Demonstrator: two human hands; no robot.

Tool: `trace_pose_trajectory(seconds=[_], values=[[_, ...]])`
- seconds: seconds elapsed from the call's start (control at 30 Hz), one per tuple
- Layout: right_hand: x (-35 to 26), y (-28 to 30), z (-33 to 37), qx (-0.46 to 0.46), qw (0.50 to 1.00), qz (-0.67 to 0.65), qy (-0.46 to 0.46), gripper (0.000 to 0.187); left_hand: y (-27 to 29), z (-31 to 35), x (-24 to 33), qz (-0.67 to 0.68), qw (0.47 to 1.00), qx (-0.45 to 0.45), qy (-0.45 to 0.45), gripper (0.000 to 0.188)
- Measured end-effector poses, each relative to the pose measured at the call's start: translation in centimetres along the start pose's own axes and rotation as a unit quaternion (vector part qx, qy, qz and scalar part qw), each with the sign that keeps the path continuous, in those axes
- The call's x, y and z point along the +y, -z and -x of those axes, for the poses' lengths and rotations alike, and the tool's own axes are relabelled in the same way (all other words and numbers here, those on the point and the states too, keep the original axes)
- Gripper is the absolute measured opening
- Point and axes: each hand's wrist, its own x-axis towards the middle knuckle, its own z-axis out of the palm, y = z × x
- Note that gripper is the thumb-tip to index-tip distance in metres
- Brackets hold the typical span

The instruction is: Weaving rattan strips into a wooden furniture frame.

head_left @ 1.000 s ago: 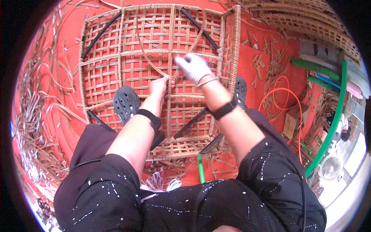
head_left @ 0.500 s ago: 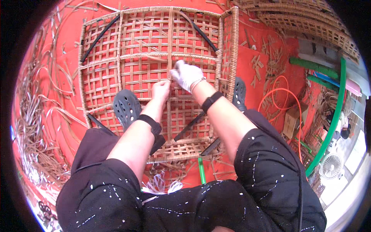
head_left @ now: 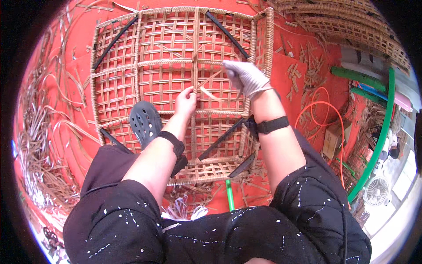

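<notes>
A woven rattan panel (head_left: 165, 72) with wrapped rods and black braces lies on the red floor in front of me. My left hand (head_left: 186, 101), bare, pinches at its middle upright rod, fingers closed around the rod and strip there. To the right, my right hand (head_left: 248, 78), in a white glove, is closed on a tan weaving strip (head_left: 211, 79) that runs taut from the rod up to its fingertips. A loose strip end (head_left: 212, 95) sticks out beside the rod, below the taut part. Black bands circle both wrists.
A grey clog (head_left: 145, 123) rests on the panel's left part. Piled strips (head_left: 39, 163) cover the left side. At right are an orange hose (head_left: 339, 114), a cardboard box (head_left: 336, 138), a green frame (head_left: 381, 132) and a white fan (head_left: 377, 191). More woven panels (head_left: 347, 22) stand at upper right.
My right hand has moved right, away from the rod, drawing the strip out. The long strip at the panel's top has been pulled down. My left hand has stayed at the rod.
</notes>
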Motion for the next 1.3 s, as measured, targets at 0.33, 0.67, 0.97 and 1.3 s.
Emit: trace_pose_trajectory(seconds=[0.33, 0.67, 0.97, 1.3], values=[[-7.7, -3.9, 9.1, -0.219, 0.939, -0.092, 0.248, 0.026, -0.8, 1.7, 2.5, -0.150, 0.983, 0.058, -0.084, 0.030], [-13.2, 0.3, 6.9, 0.172, 0.778, 0.318, 0.513, 0.037, -0.8, 0.5, 3.3, -0.081, 0.993, 0.078, 0.019, 0.025], [8.4, -5.1, -6.3, 0.007, 0.961, 0.259, 0.097, 0.038, -0.2, -1.0, 4.6, 0.002, 0.978, 0.028, 0.207, 0.022], [6.6, -4.8, -7.5, -0.123, 0.965, 0.211, 0.100, 0.043, 0.3, -0.1, 5.5, 0.012, 0.981, -0.020, 0.190, 0.023]])
